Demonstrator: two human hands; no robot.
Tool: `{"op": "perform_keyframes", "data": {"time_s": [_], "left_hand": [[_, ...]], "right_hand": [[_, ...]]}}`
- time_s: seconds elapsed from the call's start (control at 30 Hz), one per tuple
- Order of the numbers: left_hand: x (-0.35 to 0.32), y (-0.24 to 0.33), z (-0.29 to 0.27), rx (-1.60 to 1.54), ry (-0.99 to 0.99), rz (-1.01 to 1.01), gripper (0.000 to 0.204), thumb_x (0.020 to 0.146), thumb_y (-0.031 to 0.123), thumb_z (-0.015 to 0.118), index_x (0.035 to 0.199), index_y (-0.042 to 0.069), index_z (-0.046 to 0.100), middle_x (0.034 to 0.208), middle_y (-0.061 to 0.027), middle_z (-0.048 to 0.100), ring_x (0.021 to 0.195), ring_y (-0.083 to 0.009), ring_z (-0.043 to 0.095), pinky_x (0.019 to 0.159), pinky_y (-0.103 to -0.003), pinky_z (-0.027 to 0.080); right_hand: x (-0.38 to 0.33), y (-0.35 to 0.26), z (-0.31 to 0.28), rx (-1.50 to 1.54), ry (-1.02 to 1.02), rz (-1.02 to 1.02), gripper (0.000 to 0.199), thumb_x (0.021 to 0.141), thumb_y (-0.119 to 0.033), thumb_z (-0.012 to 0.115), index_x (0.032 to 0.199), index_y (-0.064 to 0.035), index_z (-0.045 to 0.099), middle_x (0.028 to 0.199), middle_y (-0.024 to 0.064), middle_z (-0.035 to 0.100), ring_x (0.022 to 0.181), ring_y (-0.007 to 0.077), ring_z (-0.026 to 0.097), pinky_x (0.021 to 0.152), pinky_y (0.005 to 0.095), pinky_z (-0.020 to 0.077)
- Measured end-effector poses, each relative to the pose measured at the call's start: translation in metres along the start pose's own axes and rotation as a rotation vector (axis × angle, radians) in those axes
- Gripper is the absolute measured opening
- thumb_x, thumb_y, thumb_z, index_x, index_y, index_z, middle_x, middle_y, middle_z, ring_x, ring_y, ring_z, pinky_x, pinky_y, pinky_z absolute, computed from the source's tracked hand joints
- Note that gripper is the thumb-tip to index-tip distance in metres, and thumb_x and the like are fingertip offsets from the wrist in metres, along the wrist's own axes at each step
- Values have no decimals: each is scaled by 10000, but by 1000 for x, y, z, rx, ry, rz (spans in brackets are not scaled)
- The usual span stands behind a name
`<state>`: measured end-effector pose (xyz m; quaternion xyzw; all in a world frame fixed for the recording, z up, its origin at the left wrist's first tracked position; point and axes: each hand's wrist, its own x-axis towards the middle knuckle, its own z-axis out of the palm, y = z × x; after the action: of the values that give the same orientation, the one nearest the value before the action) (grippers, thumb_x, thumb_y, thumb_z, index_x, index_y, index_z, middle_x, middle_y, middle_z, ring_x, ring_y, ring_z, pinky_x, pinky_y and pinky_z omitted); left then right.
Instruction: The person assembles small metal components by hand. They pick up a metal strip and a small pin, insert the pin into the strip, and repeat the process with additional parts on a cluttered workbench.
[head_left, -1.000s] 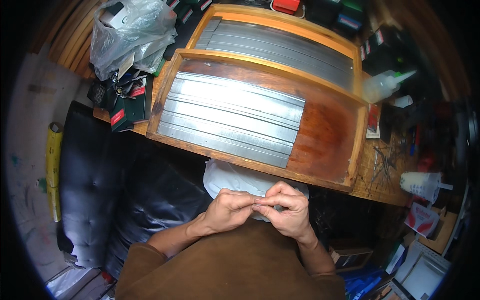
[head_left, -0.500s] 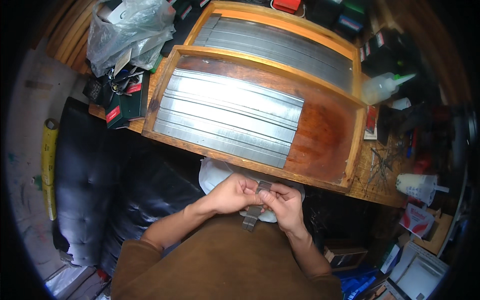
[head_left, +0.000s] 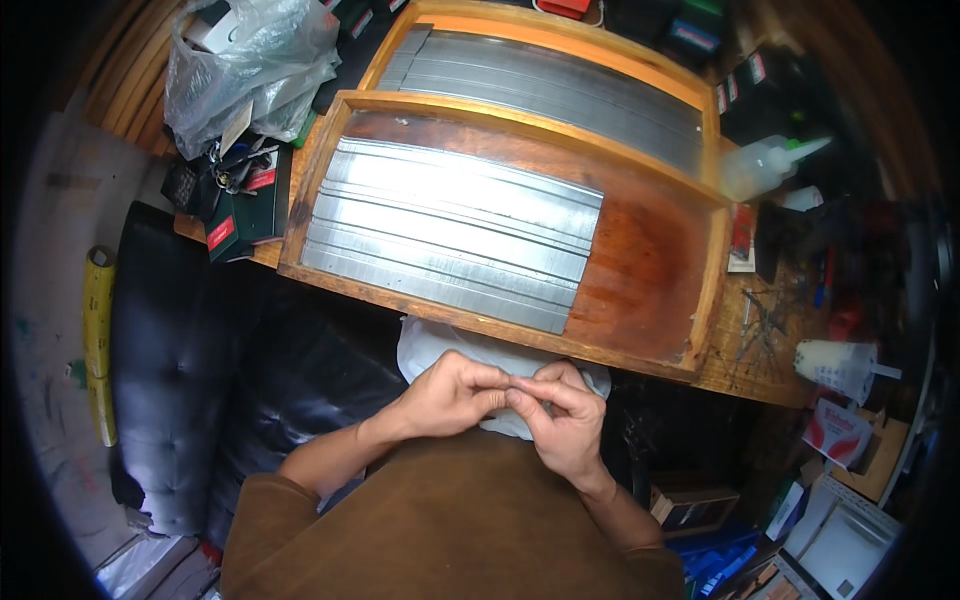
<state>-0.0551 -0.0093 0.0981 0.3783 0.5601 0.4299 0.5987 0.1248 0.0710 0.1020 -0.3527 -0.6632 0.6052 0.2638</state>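
Observation:
My left hand (head_left: pixel 455 395) and my right hand (head_left: pixel 568 415) meet in front of my brown shirt, just below the near edge of a wooden tray. The thumbs and fingers of both are pinched together, tip to tip. A short grey metal strip, plain between them in the earlier frame, is now almost wholly hidden by the fingers, seemingly turned edge-on. Beyond them, the wooden tray (head_left: pixel 490 327) holds rows of shiny grey metal strips (head_left: pixel 450 235) over its left and middle part. Its reddish-brown floor (head_left: pixel 645 270) shows at the right.
A second wooden tray (head_left: pixel 560 38) of grey strips lies behind. At left are a plastic bag (head_left: pixel 250 75), keys (head_left: pixel 235 165) and a dark green box (head_left: pixel 245 222). A squeeze bottle (head_left: pixel 762 168), thin metal bits (head_left: pixel 763 325) and a drink cup (head_left: pixel 835 370) stand at right. White cloth (head_left: pixel 425 345) lies below the tray.
The grey strip has gone from plain view behind my fingers. My hands have drawn together, fingertips meeting. The view has shifted slightly; the strips in the tray look the same.

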Motion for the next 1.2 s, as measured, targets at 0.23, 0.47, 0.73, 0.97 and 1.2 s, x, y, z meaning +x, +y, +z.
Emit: {"op": "perform_keyframes", "data": {"time_s": [0.23, 0.47, 0.73, 0.97, 1.2], "left_hand": [[-15, -4, 10, 215, 165, 376, 281, 831, -104, 688, 1098, -40, 747, 923, -204, 766, 831, -344, 767, 735, -367, 608], [-15, -8, 13, 237, 171, 377, 267, 824, -105, 683, 1078, -53, 745, 886, -209, 757, 812, -347, 765, 715, -373, 604], [-15, -5, 14, 248, 182, 402, 263, 822, -109, 681, 1074, -65, 741, 873, -206, 755, 800, -339, 764, 704, -362, 602], [-14, -6, 13, 245, 205, 447, 260, 837, -109, 678, 1085, -62, 737, 870, -190, 760, 789, -310, 768, 702, -349, 602], [-13, -4, 13, 229, 198, 437, 247, 846, -106, 678, 1080, -57, 739, 866, -184, 759, 784, -300, 767, 696, -342, 598]], "right_hand": [[8, -6, -6, 29, -134, -158, 211, 792, 25, 868, 987, -31, 809, 867, 33, 660, 774, 114, 631, 673, 245, 512], [15, -1, -13, 71, -226, -103, 165, 796, -3, 871, 946, -31, 808, 846, 27, 660, 763, 114, 637, 670, 252, 517], [15, -3, -14, 59, -225, -129, 184, 794, 6, 869, 963, -26, 803, 855, 40, 672, 776, 129, 655, 682, 258, 531], [15, -11, -13, 27, -163, -203, 205, 796, 22, 859, 979, -7, 773, 887, 81, 706, 789, 168, 688, 694, 276, 556], [15, -11, -13, -5, -147, -251, 208, 762, 32, 884, 916, -39, 763, 852, 69, 709, 759, 146, 677, 665, 265, 532]]}}
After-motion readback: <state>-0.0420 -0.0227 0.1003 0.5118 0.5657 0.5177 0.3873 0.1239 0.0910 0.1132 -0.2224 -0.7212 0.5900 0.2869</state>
